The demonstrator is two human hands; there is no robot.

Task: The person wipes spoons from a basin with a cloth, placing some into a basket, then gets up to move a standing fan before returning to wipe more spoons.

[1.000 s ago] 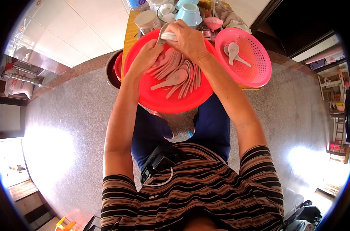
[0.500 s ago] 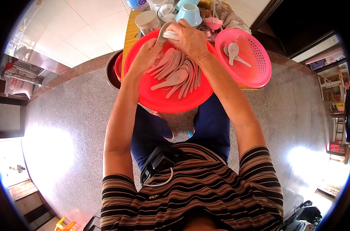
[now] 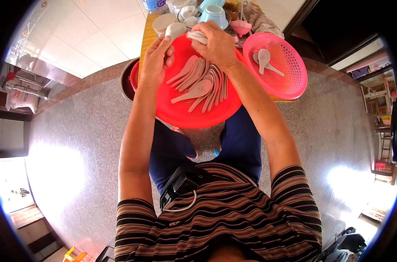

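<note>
My left hand (image 3: pixel 157 59) is closed round the handle of a white soup spoon (image 3: pixel 176 30), its bowl pointing up above the far rim of a red basin (image 3: pixel 181 118). Just right of that spoon, my right hand (image 3: pixel 218 44) grips a folded white cloth (image 3: pixel 197 36); a small gap shows between cloth and spoon. Below both hands, several pale soup spoons (image 3: pixel 200 89) lie fanned out in the basin.
A pink colander (image 3: pixel 300 78) at the right holds soup spoons (image 3: pixel 263 57). Behind the basin stand a light blue bowl (image 3: pixel 214 15), a lidded jar (image 3: pixel 163 22), a small pink bowl (image 3: pixel 241 27) and a crumpled brown cloth (image 3: pixel 265 21) on a wooden table (image 3: pixel 149 32).
My left hand has moved slightly left and turned the spoon so its bowl faces differently. The cloth in my right hand has come away from the spoon.
</note>
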